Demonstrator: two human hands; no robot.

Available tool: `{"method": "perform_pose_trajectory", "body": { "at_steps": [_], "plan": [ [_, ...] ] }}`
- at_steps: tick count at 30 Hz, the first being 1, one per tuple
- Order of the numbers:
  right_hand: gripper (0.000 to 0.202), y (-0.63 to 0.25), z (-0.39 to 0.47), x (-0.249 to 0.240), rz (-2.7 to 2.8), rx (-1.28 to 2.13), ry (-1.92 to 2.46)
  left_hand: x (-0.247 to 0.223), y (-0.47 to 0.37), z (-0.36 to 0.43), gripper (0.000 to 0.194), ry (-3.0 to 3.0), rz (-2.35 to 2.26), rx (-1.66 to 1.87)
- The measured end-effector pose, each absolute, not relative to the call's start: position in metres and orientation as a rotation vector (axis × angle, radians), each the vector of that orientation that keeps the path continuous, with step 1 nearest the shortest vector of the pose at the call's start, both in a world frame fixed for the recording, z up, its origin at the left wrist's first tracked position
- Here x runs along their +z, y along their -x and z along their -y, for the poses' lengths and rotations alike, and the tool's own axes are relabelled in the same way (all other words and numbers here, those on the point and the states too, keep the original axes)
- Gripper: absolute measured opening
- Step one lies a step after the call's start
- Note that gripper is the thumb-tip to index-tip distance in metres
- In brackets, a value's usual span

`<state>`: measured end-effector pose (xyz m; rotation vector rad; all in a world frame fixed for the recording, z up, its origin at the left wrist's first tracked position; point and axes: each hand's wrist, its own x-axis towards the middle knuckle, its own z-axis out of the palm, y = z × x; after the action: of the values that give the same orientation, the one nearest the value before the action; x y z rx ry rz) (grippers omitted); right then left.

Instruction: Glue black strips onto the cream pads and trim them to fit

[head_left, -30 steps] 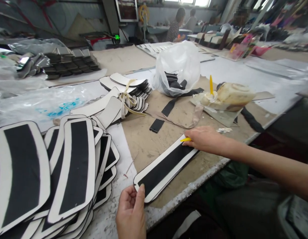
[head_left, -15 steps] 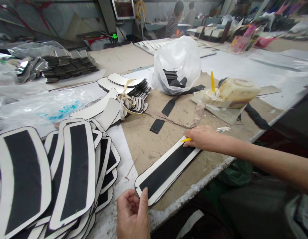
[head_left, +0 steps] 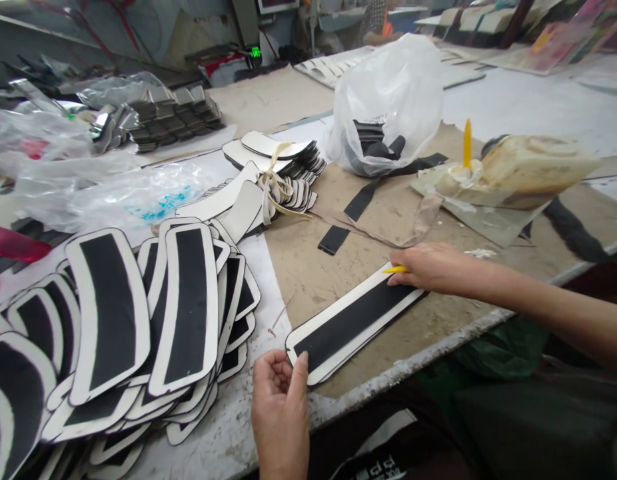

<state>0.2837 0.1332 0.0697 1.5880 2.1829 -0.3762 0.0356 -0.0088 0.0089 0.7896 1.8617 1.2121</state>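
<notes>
A long white panel (head_left: 333,365) with rounded corners and a black strip (head_left: 351,327) on it lies flat at the table's front edge. My left hand (head_left: 281,407) pinches its near end, thumb on top and fingers curled at the edge. My right hand (head_left: 428,267) is closed on a yellow pointed plastic stick (head_left: 395,269) and rests on the panel's far end. The stick's other end is hidden in the hand. A short black piece (head_left: 334,239) lies on the brown sheet (head_left: 298,267) behind the panel.
At left are heaped several similar black-and-white panels (head_left: 188,307). Behind stand a tied bundle (head_left: 268,180), a clear plastic bag (head_left: 388,93) with black strips, and a stained yellowish container (head_left: 538,167) with another yellow stick (head_left: 468,143) upright beside it. A person's arm (head_left: 381,39) shows far back.
The view has swung left and down, so the table's contents appear farther right and more of the left heap shows. Both hands keep their places at the panel's ends.
</notes>
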Motion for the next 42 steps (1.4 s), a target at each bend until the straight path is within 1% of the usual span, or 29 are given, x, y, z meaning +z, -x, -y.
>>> {"method": "perform_pose_trajectory", "body": {
  "at_steps": [8, 12, 17, 23, 26, 31, 37, 42],
  "plan": [
    [0.028, -0.278, -0.127, 0.066, -2.192, -0.266, -1.583, 0.009, -0.039, 0.015, 0.034, -1.007, -2.025, 1.139],
    [0.026, -0.281, -0.125, 0.062, -2.220, -0.250, -1.591, 0.017, -0.043, 0.019, 0.028, -1.182, -2.103, 1.098],
    [0.027, -0.283, -0.126, 0.057, -2.207, -0.256, -1.606, 0.035, -0.051, 0.020, 0.023, -1.248, -2.136, 1.102],
    [0.027, -0.284, -0.124, 0.058, -2.243, -0.263, -1.606, 0.052, -0.060, 0.017, 0.030, -0.985, -2.046, 1.048],
    [0.028, -0.284, -0.123, 0.059, -2.253, -0.259, -1.614, 0.048, -0.058, 0.014, 0.034, -0.806, -1.923, 1.062],
    [0.030, -0.283, -0.122, 0.068, -2.258, -0.237, -1.635, 0.044, -0.053, 0.010, 0.038, -0.532, -1.670, 1.193],
    [0.030, -0.286, -0.119, 0.075, -2.320, -0.213, -1.715, 0.038, -0.047, 0.010, 0.046, -0.409, -1.623, 1.218],
    [0.025, -0.296, -0.117, 0.074, -2.363, -0.320, -1.835, 0.026, -0.038, 0.010, 0.048, -0.328, -1.566, 1.229]
  ]
}}
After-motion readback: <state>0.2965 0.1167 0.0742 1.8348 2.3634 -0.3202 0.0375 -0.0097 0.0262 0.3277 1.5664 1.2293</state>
